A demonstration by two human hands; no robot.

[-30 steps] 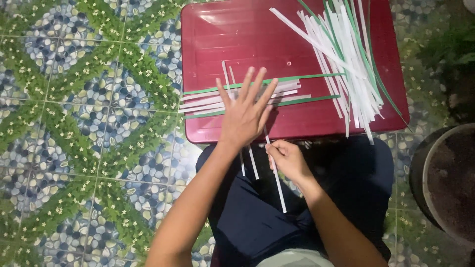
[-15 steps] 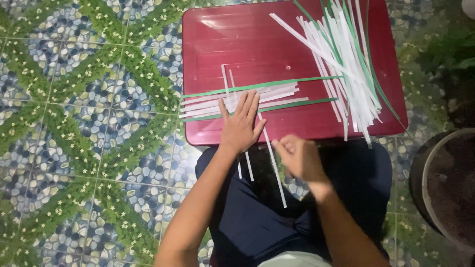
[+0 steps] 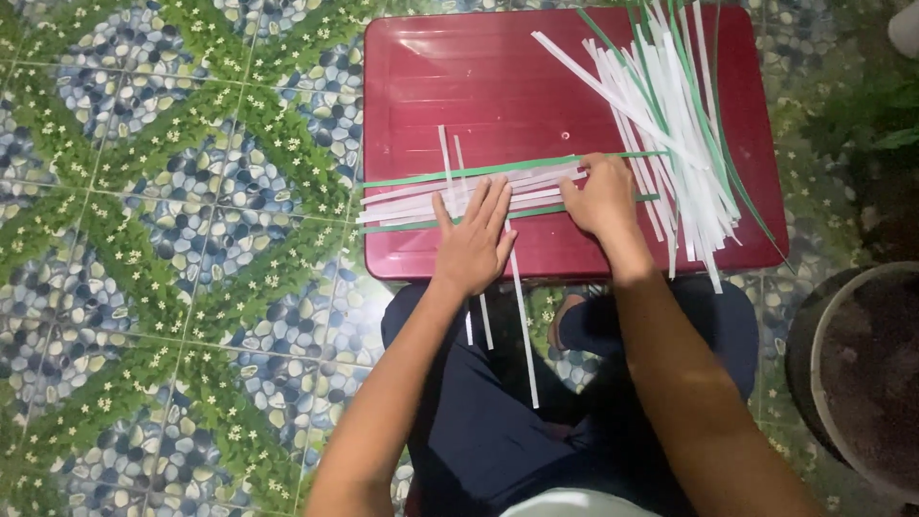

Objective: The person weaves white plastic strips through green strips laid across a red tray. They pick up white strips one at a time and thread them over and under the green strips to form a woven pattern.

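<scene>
Navy trousers point(image 3: 498, 431) of the seated person fill the near edge, over a pebble-and-leaf patterned tile floor point(image 3: 172, 239). Three long white upright strips point(image 3: 522, 316) hang off the front of the red plastic desk point(image 3: 459, 86) across the lap. Left hand point(image 3: 474, 244): grip released, palm flat, pinning those uprights where they cross the woven band of white and green strips point(image 3: 459, 191) lying crosswise on the desk. Right hand point(image 3: 601, 196): fingers curled down on the band's right end, pressing rather than grasping. Judgement: keep both palms firm so rows stay tight and square. Farther right, a loose pile of spare strips point(image 3: 670, 115); a dark round pot point(image 3: 862, 373) stands off the desk.
</scene>
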